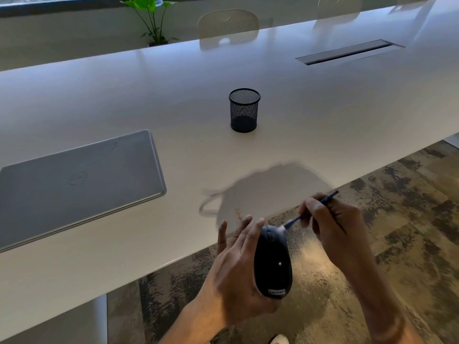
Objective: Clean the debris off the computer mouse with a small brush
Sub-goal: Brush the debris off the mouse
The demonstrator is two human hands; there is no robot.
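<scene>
My left hand (236,266) cradles a black computer mouse (272,261) from its left side, just off the table's front edge, fingers stretched along it. My right hand (332,224) pinches a thin dark-blue brush (310,212); its pale bristle tip touches the front right of the mouse near the buttons. A small patch of brown debris (239,214) lies on the white table (298,115) just beyond my left fingertips.
A closed grey laptop (77,182) lies at the left. A black mesh pen cup (244,110) stands mid-table. A cable slot (347,52) is set into the far right. Chairs (227,24) and a plant (151,18) stand behind; patterned carpet (409,207) lies below.
</scene>
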